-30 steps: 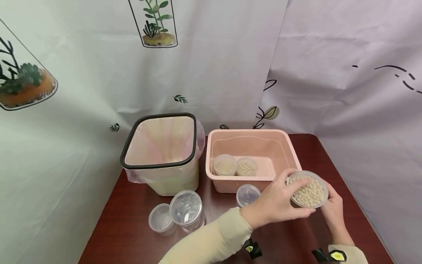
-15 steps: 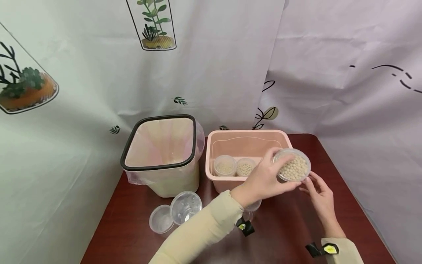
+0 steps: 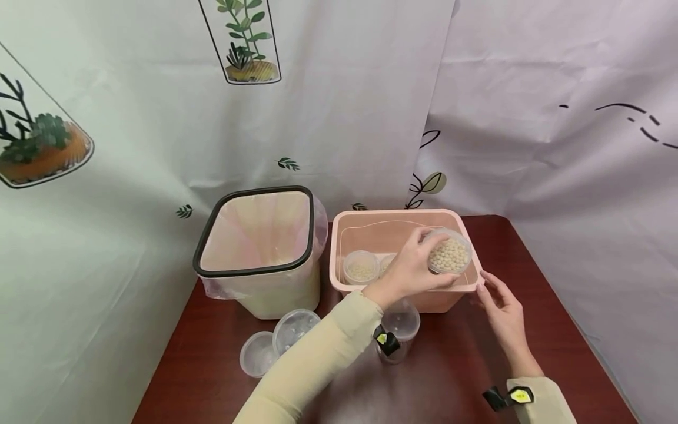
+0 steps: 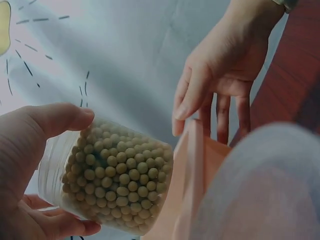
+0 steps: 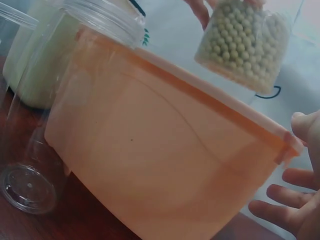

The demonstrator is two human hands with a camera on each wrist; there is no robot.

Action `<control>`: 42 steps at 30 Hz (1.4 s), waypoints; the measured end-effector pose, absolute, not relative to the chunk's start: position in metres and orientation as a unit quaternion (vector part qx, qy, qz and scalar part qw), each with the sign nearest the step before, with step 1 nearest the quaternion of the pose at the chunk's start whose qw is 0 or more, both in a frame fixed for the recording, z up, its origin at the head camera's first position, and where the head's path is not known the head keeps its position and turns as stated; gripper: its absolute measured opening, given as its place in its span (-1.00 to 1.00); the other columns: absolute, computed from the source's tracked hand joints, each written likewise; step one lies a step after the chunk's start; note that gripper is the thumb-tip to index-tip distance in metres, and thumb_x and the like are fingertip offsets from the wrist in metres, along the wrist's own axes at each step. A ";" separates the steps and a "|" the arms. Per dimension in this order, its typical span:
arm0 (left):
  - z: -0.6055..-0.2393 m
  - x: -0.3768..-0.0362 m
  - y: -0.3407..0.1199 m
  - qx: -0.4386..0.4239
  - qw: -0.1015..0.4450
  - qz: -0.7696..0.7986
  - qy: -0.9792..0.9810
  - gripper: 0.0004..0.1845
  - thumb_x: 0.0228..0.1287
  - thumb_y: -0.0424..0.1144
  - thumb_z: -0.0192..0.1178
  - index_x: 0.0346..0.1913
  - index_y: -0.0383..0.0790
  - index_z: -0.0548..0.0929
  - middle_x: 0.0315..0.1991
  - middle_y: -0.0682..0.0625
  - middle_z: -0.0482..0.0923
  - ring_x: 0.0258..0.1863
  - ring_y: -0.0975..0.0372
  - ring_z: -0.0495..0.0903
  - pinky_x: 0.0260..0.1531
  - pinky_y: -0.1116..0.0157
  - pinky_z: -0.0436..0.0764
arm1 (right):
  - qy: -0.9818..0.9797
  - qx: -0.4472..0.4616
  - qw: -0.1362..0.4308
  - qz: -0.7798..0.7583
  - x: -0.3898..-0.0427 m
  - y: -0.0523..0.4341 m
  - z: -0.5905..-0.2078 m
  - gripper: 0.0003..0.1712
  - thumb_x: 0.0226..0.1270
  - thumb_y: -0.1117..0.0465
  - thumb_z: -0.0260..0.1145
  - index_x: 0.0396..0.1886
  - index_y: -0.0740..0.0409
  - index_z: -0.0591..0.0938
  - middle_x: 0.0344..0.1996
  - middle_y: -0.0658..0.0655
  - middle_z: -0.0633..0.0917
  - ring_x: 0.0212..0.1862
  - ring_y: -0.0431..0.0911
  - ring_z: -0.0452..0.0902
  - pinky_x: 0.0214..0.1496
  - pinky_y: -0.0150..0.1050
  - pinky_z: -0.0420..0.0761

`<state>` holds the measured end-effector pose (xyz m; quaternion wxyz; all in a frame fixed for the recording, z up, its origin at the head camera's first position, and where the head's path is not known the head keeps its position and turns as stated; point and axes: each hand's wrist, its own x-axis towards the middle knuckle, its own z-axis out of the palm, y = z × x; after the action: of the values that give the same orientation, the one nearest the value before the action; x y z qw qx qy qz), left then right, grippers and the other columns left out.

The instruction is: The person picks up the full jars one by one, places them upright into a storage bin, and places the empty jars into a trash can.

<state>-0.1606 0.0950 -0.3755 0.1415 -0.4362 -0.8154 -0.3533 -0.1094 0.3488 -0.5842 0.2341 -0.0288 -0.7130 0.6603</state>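
Five fingers of the left hand point(image 3: 405, 271) curl round a clear jar of beans point(image 3: 449, 255), held tilted above the right end of the pink tub point(image 3: 371, 219). Right hand point(image 3: 500, 306), fingers loose and spread, rests at the tub's front right corner. Two more bean jars point(image 3: 362, 266) stand inside the tub; empty clear jars point(image 3: 293, 330) stand on the table point(image 3: 455, 377) by its front edge, a lined bin point(image 3: 259, 247) at its left
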 end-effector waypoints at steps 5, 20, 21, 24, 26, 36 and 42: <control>-0.382 -0.173 0.096 -0.411 0.114 -0.364 -0.828 -0.23 -0.23 -0.04 0.51 0.15 -0.15 0.47 0.06 -0.13 0.35 -0.02 0.23 0.43 -0.01 0.47 0.38 | -0.712 -0.059 0.233 0.660 -0.121 0.349 -0.601 -0.46 0.28 0.17 0.26 0.27 -0.04 0.44 0.17 0.15 0.45 -0.01 -0.10 0.56 -0.26 -0.30 0.61; -0.398 -0.202 0.100 -0.375 0.009 -0.369 -0.850 -0.21 -0.20 -0.03 0.50 0.20 -0.01 0.43 0.08 -0.06 0.31 -0.05 0.25 0.42 -0.07 0.34 0.44 | -0.693 -0.075 0.230 0.679 -0.124 0.343 -0.604 -0.45 0.22 0.12 0.31 0.24 -0.11 0.47 0.07 0.19 0.49 -0.02 -0.05 0.57 -0.26 -0.24 0.61; -0.399 -0.204 0.100 -0.382 0.002 -0.363 -0.850 -0.21 -0.20 -0.03 0.50 0.21 -0.01 0.43 0.08 -0.06 0.31 -0.05 0.25 0.42 -0.06 0.35 0.44 | -0.692 -0.077 0.231 0.680 -0.124 0.342 -0.603 -0.45 0.22 0.11 0.31 0.23 -0.12 0.47 0.07 0.18 0.49 -0.02 -0.05 0.57 -0.26 -0.24 0.61; -0.401 -0.210 0.101 -0.403 -0.017 -0.343 -0.848 -0.20 -0.21 -0.01 0.50 0.21 0.00 0.44 0.06 -0.04 0.32 -0.07 0.27 0.40 -0.07 0.38 0.42 | -0.689 -0.084 0.231 0.682 -0.122 0.340 -0.602 -0.44 0.21 0.11 0.32 0.24 -0.10 0.47 0.08 0.18 0.49 -0.03 -0.06 0.57 -0.26 -0.24 0.61; -0.402 -0.215 0.101 -0.413 -0.026 -0.329 -0.849 -0.19 -0.22 0.00 0.51 0.22 -0.02 0.45 0.05 -0.03 0.33 -0.07 0.28 0.40 -0.07 0.40 0.41 | -0.686 -0.087 0.232 0.684 -0.122 0.339 -0.600 -0.44 0.21 0.12 0.32 0.24 -0.09 0.47 0.08 0.18 0.49 -0.03 -0.06 0.57 -0.27 -0.25 0.60; -0.404 -0.229 0.103 -0.407 -0.063 -0.322 -0.852 -0.26 -0.20 0.03 0.49 0.15 -0.05 0.52 0.07 -0.01 0.37 -0.03 0.26 0.39 -0.06 0.35 0.43 | -0.686 -0.084 0.230 0.685 -0.122 0.341 -0.606 -0.44 0.21 0.12 0.32 0.24 -0.10 0.46 0.10 0.19 0.48 -0.02 -0.05 0.56 -0.25 -0.25 0.60; -0.401 -0.232 0.108 -0.398 -0.065 -0.350 -0.846 -0.28 -0.21 0.02 0.50 0.13 -0.06 0.52 0.04 -0.01 0.36 -0.06 0.26 0.40 -0.11 0.35 0.47 | -0.679 -0.080 0.233 0.691 -0.122 0.343 -0.607 -0.43 0.22 0.14 0.32 0.25 -0.07 0.45 0.09 0.21 0.48 0.00 -0.04 0.55 -0.23 -0.25 0.60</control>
<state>-0.2320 0.1077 -0.4009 -0.0652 -0.3977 -0.8458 -0.3496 -0.1218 0.3427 -0.6068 0.2333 -0.0796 -0.6790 0.6915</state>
